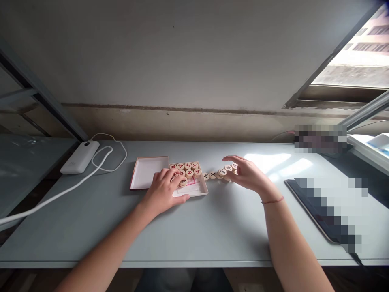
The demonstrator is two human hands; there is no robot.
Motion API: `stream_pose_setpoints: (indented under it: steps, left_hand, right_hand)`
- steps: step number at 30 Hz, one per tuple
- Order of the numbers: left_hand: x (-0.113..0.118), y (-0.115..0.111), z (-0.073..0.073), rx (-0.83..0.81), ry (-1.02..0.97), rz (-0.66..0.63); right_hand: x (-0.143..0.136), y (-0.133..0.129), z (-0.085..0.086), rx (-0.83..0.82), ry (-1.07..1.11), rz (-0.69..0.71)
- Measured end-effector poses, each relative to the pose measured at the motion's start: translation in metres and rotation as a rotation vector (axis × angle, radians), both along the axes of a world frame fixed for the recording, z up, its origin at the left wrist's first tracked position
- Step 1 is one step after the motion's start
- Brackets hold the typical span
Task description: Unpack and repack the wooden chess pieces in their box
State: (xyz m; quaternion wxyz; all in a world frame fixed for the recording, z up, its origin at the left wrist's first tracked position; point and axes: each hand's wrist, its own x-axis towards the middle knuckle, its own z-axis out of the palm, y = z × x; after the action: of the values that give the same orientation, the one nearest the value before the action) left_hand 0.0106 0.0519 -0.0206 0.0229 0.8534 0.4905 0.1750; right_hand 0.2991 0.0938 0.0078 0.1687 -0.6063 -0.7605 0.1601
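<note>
Over the left part of a shallow white box (199, 189) lies my left hand (162, 188). Its bent fingers touch the red-marked Chinese chess pieces (189, 173) packed in rows inside, and its thumb stretches apart along the front rim. I see no piece gripped in it, though the palm side is hidden. My right hand (247, 174) is open to the right, thumb and fingers apart around a group of loose chess pieces (222, 172), some black-marked, some stacked or leaning. Whether it touches them I cannot tell. The box lid (150, 172) lies inner side up at the left.
A white power bank (79, 157) with a white cable (57, 198) sits on the left of the grey desk (194, 235). At the right lies a dark-edged flat device (313, 215), partly blurred out. A wall (182, 61) closes off the back.
</note>
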Motion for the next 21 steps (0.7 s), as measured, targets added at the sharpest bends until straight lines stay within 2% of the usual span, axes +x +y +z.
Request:
stream_pose_setpoints:
  steps: [4, 7, 12, 15, 17, 21]
  left_hand:
    - [0.001, -0.001, 0.001, -0.002, 0.001, -0.007]
    - [0.002, -0.001, 0.002, -0.005, 0.004, -0.003]
    - [0.002, -0.001, 0.002, -0.013, 0.0, -0.003]
    - [0.002, -0.001, 0.001, -0.012, -0.003, -0.003]
    - [0.002, -0.001, 0.001, -0.015, -0.006, -0.01]
    - [0.002, -0.001, 0.0, -0.025, -0.009, -0.025]
  right_hand:
    - [-0.002, -0.001, -0.007, -0.058, -0.015, 0.123]
    - [-0.006, -0.001, -0.013, -0.041, -0.023, 0.149]
    - [-0.004, -0.001, -0.009, -0.067, -0.033, 0.132]
    - [0.003, 0.0, -0.005, -0.059, -0.042, 0.034]
    - [0.008, 0.003, -0.007, -0.039, -0.042, -0.016]
    - [0.012, 0.008, -0.015, -0.07, 0.0, -0.007]
